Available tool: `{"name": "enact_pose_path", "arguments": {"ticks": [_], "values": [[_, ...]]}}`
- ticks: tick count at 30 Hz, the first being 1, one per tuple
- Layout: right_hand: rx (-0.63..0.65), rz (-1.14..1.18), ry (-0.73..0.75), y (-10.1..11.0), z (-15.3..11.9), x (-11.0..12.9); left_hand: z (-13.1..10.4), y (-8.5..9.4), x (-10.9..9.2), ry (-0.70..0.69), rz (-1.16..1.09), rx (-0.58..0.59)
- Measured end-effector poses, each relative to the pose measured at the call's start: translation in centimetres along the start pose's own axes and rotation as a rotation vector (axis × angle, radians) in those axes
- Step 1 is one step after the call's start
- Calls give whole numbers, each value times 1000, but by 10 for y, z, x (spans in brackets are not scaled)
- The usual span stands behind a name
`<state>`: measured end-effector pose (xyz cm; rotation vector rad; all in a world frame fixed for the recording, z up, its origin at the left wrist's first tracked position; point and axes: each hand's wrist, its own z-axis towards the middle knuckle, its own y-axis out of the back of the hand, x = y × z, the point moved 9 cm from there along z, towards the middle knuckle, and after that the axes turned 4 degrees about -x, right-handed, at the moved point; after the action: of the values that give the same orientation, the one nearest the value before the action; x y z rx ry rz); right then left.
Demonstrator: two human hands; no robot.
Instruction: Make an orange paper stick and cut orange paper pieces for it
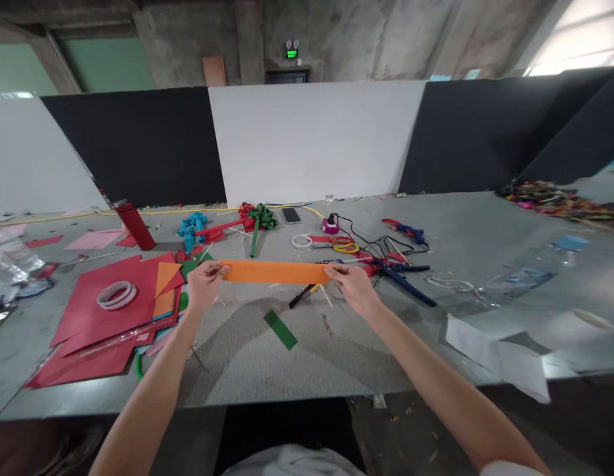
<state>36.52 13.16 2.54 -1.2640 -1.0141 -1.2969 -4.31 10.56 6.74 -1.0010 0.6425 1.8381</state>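
Note:
An orange paper strip (274, 272) is stretched level between my two hands, above the grey table. My left hand (203, 283) pinches its left end between thumb and fingers. At the other end, my right hand (353, 284) grips the strip the same way. Below it on the tabletop lies a short green paper strip (280, 330). A black pen (301, 296) and some thin sticks (326, 295) lie behind the orange strip, partly covered by it.
Red paper sheets (88, 297) with a tape roll (117, 295) lie at left, near a red bottle (135, 225). Blue (191, 228) and green (262, 217) paper flowers stand behind. Glue guns (403, 281), cables and a phone (291, 215) are farther back. A plastic bottle (519, 281) lies right.

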Motion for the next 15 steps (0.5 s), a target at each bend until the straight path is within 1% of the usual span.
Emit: {"name": "enact_pose_path", "arguments": {"ticks": [3, 6, 10, 15], "values": [[17, 111, -35, -2, 0, -2, -1, 0, -4, -26, 2, -6], [16, 167, -57, -2, 0, -5, -2, 0, -11, -65, 11, -18], [37, 169, -108, -4, -1, -11, -3, 2, -17, -98, 20, -47], [54, 160, -169, -5, -1, -15, -4, 5, -16, -102, 27, -83]]}}
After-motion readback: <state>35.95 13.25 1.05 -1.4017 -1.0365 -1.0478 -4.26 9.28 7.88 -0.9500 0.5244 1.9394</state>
